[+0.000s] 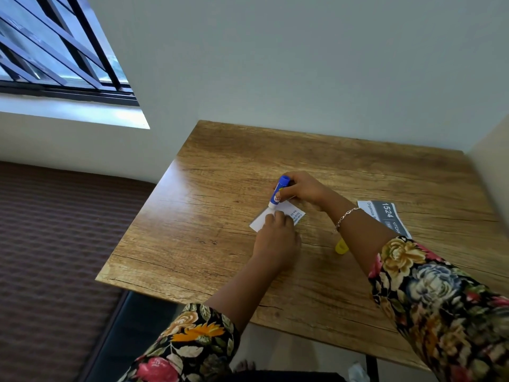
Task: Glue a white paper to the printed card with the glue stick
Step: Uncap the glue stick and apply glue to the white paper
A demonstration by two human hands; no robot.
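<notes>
A small white card (295, 212) with printed text along its right edge lies flat on the wooden table (220, 172). My left hand (276, 239) presses down on it from the near side, fingers on the paper. My right hand (301, 188) grips a blue glue stick (278, 193), tilted, with its white tip touching the card's far left corner. Whether a separate white paper lies on the card I cannot tell.
A larger printed sheet (385, 216) marked 1524 lies to the right, partly under my right forearm. A yellow cap (341, 247) sits on the table beside that arm. Walls close the table's far and right sides; a window is at upper left.
</notes>
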